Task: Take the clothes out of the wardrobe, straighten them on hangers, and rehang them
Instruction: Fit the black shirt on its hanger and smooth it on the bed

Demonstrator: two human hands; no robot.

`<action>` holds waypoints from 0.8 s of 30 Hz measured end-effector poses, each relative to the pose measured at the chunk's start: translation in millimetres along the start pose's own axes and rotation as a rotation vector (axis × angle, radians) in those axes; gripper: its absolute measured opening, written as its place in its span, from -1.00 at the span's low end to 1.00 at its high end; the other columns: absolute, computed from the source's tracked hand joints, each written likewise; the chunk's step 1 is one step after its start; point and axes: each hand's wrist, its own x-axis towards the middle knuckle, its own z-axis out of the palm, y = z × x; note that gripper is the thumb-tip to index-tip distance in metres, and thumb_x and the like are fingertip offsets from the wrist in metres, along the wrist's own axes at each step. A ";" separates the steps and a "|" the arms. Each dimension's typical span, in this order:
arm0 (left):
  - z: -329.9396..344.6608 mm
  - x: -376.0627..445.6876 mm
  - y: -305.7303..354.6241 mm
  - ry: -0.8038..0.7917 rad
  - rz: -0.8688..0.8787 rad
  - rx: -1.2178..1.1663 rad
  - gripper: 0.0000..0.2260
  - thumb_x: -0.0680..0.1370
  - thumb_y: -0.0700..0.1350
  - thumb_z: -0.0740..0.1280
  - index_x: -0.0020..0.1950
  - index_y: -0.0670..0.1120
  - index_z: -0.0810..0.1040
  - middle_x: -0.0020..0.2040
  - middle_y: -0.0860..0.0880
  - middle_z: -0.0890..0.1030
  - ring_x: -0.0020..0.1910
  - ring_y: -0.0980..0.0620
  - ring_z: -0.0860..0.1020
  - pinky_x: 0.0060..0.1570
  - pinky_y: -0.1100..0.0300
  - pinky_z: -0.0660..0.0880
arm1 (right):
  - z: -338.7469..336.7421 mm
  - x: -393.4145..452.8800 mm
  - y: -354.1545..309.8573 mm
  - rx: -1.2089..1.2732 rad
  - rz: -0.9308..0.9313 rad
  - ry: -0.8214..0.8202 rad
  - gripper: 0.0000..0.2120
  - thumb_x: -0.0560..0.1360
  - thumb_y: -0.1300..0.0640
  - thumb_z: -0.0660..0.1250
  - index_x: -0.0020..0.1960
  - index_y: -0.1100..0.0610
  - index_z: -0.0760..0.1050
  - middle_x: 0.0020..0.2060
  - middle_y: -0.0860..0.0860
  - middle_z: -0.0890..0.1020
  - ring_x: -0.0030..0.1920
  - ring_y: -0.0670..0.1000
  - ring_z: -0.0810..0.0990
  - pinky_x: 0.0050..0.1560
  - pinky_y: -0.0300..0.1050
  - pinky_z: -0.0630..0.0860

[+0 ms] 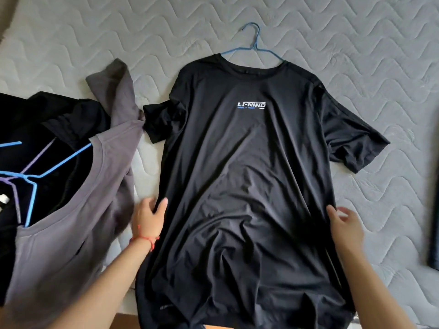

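Note:
A black T-shirt (247,167) with a white chest logo lies face up on the quilted mattress (356,43). A blue wire hanger (255,47) sits inside its collar, hook pointing away from me. My left hand (148,217), with a red string on the wrist, pinches the shirt's left side edge between thumb and fingers. My right hand (344,224) grips the right side edge at about the same height. The shirt's lower half is wrinkled.
To the left lies a heap of clothes: a grey T-shirt (71,233) over black garments (35,119), with blue and purple hangers (31,176) tangled in it. A dark cloth strip (434,243) shows at the right edge. Bare mattress lies beyond the shirt.

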 end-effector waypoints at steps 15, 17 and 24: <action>-16.7 110.4 68.8 0.130 -0.080 -0.043 -0.67 0.52 -0.12 0.23 0.18 -0.33 0.46 0.18 -0.36 0.50 0.18 -0.30 0.44 0.16 -0.01 0.34 | 73.0 -14.5 -78.7 -0.236 -0.601 0.234 -0.65 0.43 0.24 0.37 0.19 0.32 0.46 0.16 0.33 0.50 0.21 0.33 0.44 0.20 0.16 0.33; -16.4 123.8 85.6 0.196 0.082 -0.031 -0.66 0.52 -0.14 0.26 0.22 -0.32 0.42 0.19 -0.34 0.47 0.22 -0.27 0.41 0.19 -0.01 0.28 | 106.8 -23.0 -97.6 -0.301 -0.744 0.126 -0.61 0.43 0.20 0.39 0.22 0.31 0.46 0.25 0.28 0.48 0.29 0.30 0.42 0.26 0.17 0.34; -5.9 188.5 129.2 0.209 0.341 0.263 -0.63 0.53 0.02 0.24 0.27 -0.12 0.44 0.25 -0.20 0.46 0.25 -0.23 0.37 0.15 -0.11 0.34 | 173.9 -24.3 -116.6 -0.557 -0.889 0.003 -0.49 0.53 -0.08 0.09 0.39 0.17 0.32 0.46 0.15 0.25 0.49 0.13 0.15 0.45 -0.01 -0.11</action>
